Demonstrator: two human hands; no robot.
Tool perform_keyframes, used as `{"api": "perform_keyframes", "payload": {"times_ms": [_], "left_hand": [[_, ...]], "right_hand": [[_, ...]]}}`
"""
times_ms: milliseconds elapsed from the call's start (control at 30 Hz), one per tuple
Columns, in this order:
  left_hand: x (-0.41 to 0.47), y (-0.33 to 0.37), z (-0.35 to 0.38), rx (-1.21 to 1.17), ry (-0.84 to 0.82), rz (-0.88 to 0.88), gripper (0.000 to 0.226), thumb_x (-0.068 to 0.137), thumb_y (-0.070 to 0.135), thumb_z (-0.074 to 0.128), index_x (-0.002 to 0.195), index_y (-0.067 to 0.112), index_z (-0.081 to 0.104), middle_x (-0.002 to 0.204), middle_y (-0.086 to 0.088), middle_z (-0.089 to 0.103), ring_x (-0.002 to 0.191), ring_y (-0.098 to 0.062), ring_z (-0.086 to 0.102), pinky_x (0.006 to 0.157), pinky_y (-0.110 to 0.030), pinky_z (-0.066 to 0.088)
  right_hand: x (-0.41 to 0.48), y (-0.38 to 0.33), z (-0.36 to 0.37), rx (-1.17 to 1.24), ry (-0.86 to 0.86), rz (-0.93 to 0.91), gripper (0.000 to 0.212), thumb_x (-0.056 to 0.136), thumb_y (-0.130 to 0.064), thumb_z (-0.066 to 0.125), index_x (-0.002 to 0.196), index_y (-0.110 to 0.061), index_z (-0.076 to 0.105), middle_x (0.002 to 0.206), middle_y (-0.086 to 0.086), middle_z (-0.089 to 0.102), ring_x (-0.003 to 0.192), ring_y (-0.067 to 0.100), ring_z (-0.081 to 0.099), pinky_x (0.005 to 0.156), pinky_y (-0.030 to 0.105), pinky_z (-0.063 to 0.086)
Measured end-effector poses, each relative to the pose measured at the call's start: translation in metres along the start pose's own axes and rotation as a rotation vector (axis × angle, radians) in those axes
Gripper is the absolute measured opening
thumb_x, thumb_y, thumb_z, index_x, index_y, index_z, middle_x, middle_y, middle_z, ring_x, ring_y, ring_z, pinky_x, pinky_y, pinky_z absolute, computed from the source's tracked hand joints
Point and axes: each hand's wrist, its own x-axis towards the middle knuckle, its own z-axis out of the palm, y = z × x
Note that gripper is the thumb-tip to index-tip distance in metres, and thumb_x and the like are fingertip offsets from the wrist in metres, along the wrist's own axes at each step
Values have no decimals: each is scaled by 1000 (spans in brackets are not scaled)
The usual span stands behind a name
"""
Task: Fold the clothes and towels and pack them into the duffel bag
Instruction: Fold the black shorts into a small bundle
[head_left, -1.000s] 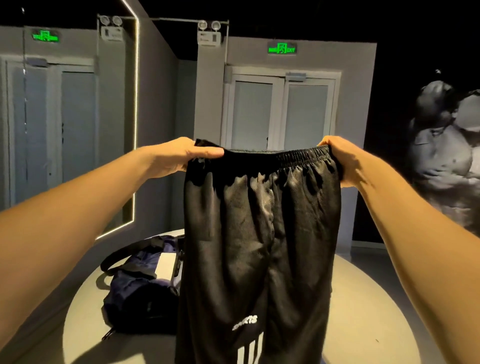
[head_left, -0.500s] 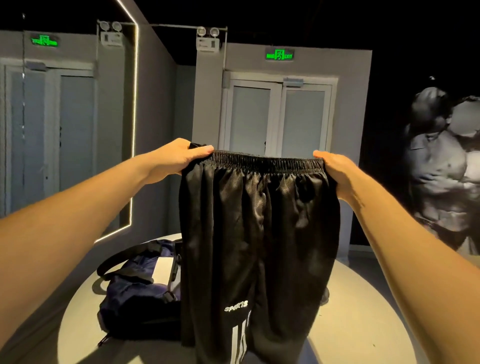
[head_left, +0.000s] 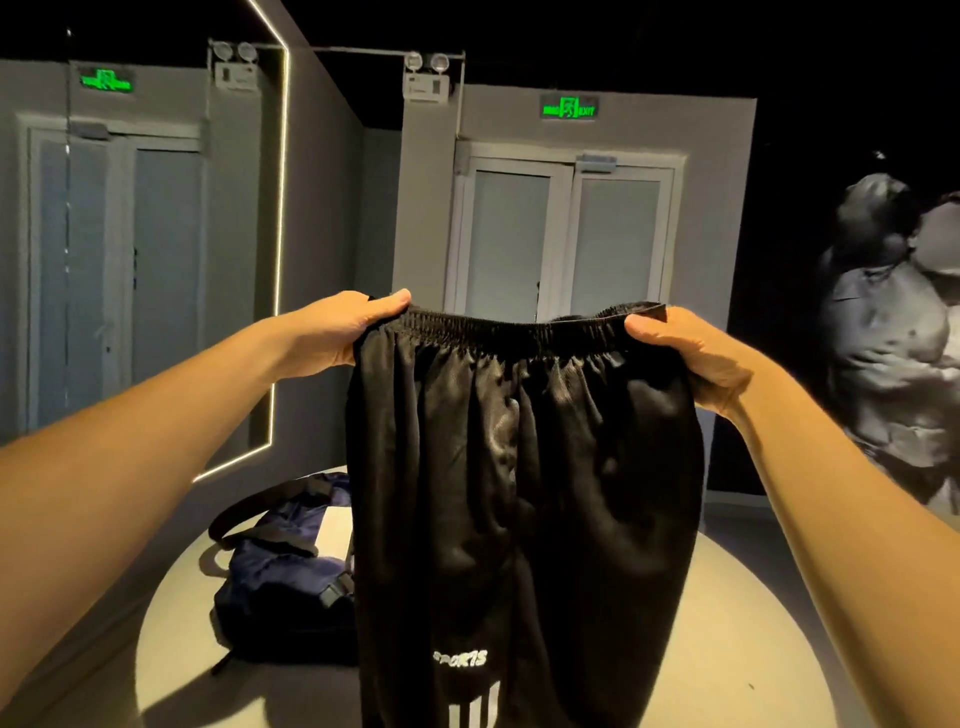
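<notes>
A pair of shiny black sports shorts (head_left: 524, 499) hangs in the air in front of me, waistband up, with white lettering and stripes near the lower hem. My left hand (head_left: 343, 332) grips the left end of the elastic waistband. My right hand (head_left: 691, 353) grips the right end. The waistband sags slightly between them. A navy duffel bag (head_left: 280, 577) with a black strap lies on the round table (head_left: 737, 649) behind and to the left of the shorts, partly hidden by them.
The pale round table fills the lower part of the view. Behind it stand grey walls with double doors (head_left: 561, 244) under green exit signs. A lit mirror edge (head_left: 280, 249) is on the left, a dark mural (head_left: 893, 332) on the right.
The shorts and both hands have dropped lower in view, and the waistband now sags a little between the hands. Both grips are unchanged.
</notes>
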Motion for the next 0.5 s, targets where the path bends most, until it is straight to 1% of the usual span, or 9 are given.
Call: {"api": "perform_keyframes", "payload": {"times_ms": [67,133,167,233,300,333,400,433,500], "left_hand": [[-4,1,0,-14,-14,2,58,96,62,50,96,8,72,88,-7,65,90,-19,59,85,-30,46],[-7,3,-1,-19,-27,4,58,98,60,47,94,9,74,88,-6,69,89,-16,63,87,-31,49],[-9,3,-2,-10,-48,3,59,99,59,46,96,8,75,89,-6,71,88,-15,66,88,-32,50],[-14,5,-4,3,-86,14,62,99,58,45,102,2,73,90,-8,71,88,-16,68,92,-35,51],[-15,6,-1,-35,-28,53,60,98,59,50,95,3,73,87,-8,70,88,-17,67,93,-36,51],[-15,7,4,-65,39,68,58,97,59,53,90,5,72,83,-7,71,85,-16,67,90,-33,51],[-14,9,12,-143,134,57,55,92,60,59,89,6,71,78,-4,72,77,-15,69,77,-28,53],[-14,9,14,-171,123,48,56,87,61,64,91,6,70,79,-5,72,75,-16,70,74,-28,54],[-17,6,11,-160,7,39,57,80,58,72,97,4,70,89,-10,72,81,-19,70,74,-28,58]], "right_hand": [[-1,-3,-2,-1,7,-3,26,89,-19,65,109,-2,67,98,13,73,88,24,72,74,30,63],[0,-2,-7,13,65,-3,29,92,-21,66,112,0,68,103,16,72,93,26,71,81,33,62],[1,0,-10,14,107,-4,31,93,-24,67,112,0,68,102,16,72,93,25,70,82,33,61],[1,2,-11,-2,168,14,34,94,-32,66,106,-1,69,94,11,71,86,21,68,82,34,58],[1,6,-8,-9,208,42,32,96,-36,66,96,-4,69,85,7,70,77,18,65,79,33,55],[0,7,-5,-6,237,48,31,96,-36,65,92,-5,69,81,6,69,72,17,65,76,32,54],[1,8,0,-1,308,49,33,98,-38,62,91,-6,68,80,6,70,69,16,66,72,31,55],[1,7,3,-5,355,50,34,99,-39,62,92,-6,68,81,6,72,69,16,67,71,30,56],[-1,4,6,-36,418,61,36,98,-42,62,94,-7,69,83,5,74,70,15,70,69,30,59]]}}
